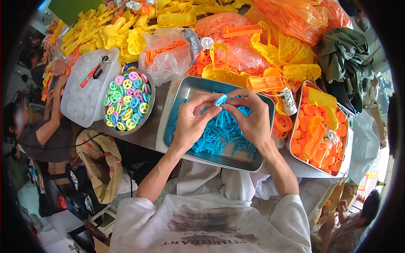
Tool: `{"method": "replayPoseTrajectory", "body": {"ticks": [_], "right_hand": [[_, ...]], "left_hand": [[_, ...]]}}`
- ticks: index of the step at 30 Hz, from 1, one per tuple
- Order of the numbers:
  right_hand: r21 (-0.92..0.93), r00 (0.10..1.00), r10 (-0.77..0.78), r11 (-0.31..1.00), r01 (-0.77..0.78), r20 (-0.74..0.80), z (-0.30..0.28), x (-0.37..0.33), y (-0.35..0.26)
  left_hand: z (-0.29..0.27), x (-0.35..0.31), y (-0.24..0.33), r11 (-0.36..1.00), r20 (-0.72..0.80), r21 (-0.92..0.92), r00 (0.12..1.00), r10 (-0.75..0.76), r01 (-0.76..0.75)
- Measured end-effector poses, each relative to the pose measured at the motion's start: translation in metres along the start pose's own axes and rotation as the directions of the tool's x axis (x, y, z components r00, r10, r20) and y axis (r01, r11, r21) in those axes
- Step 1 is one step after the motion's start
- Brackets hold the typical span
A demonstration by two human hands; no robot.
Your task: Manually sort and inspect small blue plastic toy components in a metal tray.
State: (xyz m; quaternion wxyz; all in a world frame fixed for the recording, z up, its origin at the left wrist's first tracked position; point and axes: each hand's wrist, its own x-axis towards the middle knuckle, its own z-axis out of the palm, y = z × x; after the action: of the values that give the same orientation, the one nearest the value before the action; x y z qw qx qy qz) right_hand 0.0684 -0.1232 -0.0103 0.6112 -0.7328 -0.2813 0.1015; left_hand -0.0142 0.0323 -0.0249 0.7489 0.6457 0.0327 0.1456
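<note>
Above a metal tray (251, 162), both of my hands meet with their fingertips on a small blue plastic wheel (220, 100). My left hand (195, 120) pinches it between thumb and fingers. From the other side my right hand (252, 120) grips it too, thumb and fingers closed at its edge; whether a second small part sits in that pinch is hidden. Beneath the hands, the tray holds a heap of thin blue plastic pieces (211, 141). To the left, a round metal bowl (152, 103) is full of pink, green, yellow and blue wheels.
A white tub (114, 55) of translucent pieces carries a red-handled tool (90, 76). On the right stands a tray (292, 145) of orange parts. Yellow plastic shells (175, 20) and bagged orange parts (223, 25) pile up behind. Another person (44, 135) works at far left.
</note>
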Motion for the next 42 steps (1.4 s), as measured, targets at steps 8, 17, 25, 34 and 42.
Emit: {"method": "replayPoseTrajectory", "body": {"ticks": [8,17,25,34,42], "right_hand": [[-0.027,0.998,-0.065,0.998,0.065,0.006,0.0,-0.002,0.001],[-0.056,0.998,-0.055,0.997,0.056,0.014,-0.002,-0.002,-0.001],[-0.112,0.988,-0.149,0.982,0.152,0.036,0.003,-0.003,0.0],[-0.013,0.998,-0.05,0.999,0.05,0.044,0.002,-0.004,-0.005],[-0.002,0.997,0.004,1.0,-0.004,0.074,0.001,-0.004,0.001]], "left_hand": [[0.002,0.0,0.004,0.967,0.018,0.177,0.983,0.183,-0.183],[0.011,0.0,0.012,0.997,-0.115,-0.043,0.991,0.063,-0.069],[0.005,-0.003,0.0,0.979,-0.062,0.111,0.982,0.181,-0.173],[0.005,-0.001,0.004,0.921,0.044,0.31,0.971,0.235,-0.237],[0.008,-0.001,0.0,0.946,0.054,0.243,0.976,0.209,-0.216]]}}
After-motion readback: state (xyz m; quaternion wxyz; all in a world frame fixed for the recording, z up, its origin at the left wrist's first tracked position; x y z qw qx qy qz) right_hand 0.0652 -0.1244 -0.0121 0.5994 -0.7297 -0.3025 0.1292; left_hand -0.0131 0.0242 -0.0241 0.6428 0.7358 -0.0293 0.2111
